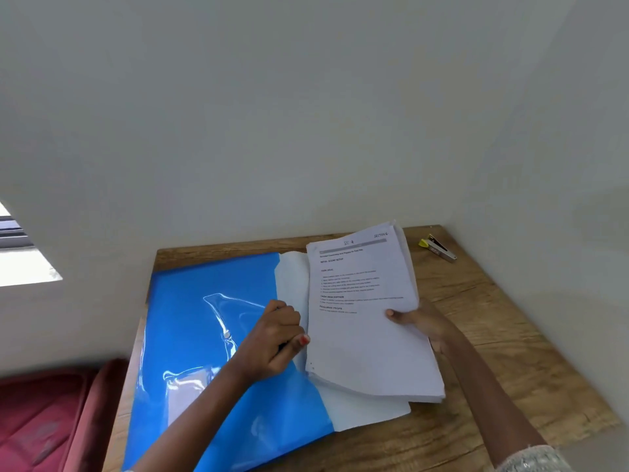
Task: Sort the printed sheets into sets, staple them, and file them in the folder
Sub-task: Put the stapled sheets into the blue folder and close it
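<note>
sheets (364,335): thick printed stack, being held tilted up over the right half of the folder, printed face toward the camera, near end sagging toward the table.
handling: paper is looking light per sheet but hefty as a stack; soft, bending under its own weight, edges fanning at the right and near corners. Judging it slippery sheet on sheet, so loose pages are likely sliding out if it's pinched at one spot.
grip advice: taking it at both long edges, thumb on top and fingers under, then squaring it on the table before any stapling.
right hand (425,325): gripping the stack's right edge, thumb lying on the top page, fingers going underneath.
left hand (275,338): fingers curled tight at the stack's left edge, thumb tip touching the paper. Can't tell whether it's pinching the sheets or just bracing.
folder (211,318): glossy blue, lying flat on the left of the table, a white leaf showing under the stack. Lining or loose page, can't tell.
stapler (439,247): sitting at the far right corner, well apart from both hands.
table (493,335): wood, carrying all of it.
seat (51,420): red, near left, beside the table.
</note>
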A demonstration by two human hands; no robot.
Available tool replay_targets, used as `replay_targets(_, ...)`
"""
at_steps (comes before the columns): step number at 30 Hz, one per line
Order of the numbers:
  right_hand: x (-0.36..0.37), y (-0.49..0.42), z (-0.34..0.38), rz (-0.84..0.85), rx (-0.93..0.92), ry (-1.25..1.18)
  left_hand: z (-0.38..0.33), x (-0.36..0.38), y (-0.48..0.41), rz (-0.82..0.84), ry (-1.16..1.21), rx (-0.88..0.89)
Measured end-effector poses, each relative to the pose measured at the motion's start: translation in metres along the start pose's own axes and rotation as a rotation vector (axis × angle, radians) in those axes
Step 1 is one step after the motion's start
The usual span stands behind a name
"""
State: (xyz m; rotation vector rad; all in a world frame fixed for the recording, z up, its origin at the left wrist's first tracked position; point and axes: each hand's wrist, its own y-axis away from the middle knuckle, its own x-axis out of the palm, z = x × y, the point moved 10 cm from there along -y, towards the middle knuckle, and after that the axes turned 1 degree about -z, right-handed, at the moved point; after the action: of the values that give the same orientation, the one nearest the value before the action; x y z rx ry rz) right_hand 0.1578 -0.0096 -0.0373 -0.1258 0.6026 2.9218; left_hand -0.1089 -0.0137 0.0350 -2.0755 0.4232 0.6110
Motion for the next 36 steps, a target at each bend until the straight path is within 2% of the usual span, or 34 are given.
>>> replay_targets(5, 0.019, 0.006, 0.000, 0.178, 0.035, -0.095, 0.007, 0.013, -0.003, 0.088, -0.112, 0.011)
replay_targets(8, 0.031, 0.011, -0.007, 0.247, 0.061, -0.046, 0.008, 0.026, -0.002, 0.126, -0.126, 0.020)
replay_targets(13, 0.024, 0.009, -0.018, 0.177, 0.089, 0.044, 0.004, 0.026, -0.002, 0.092, -0.148, 0.027)
replay_targets(19, 0.026, 0.017, -0.032, 0.237, 0.212, -0.023, 0.001, 0.029, -0.008, 0.101, -0.225, 0.035)
replay_targets(27, 0.045, 0.020, -0.022, 0.294, 0.272, -0.071, -0.017, 0.034, -0.011, 0.115, -0.096, 0.078)
replay_targets(31, 0.071, 0.018, -0.015, 0.347, 0.251, -0.013, -0.031, 0.042, -0.013, 0.133, -0.111, 0.112)
replay_targets(36, 0.091, 0.014, -0.018, 0.267, 0.177, -0.088, -0.036, 0.040, -0.019, 0.087, -0.111, 0.094)
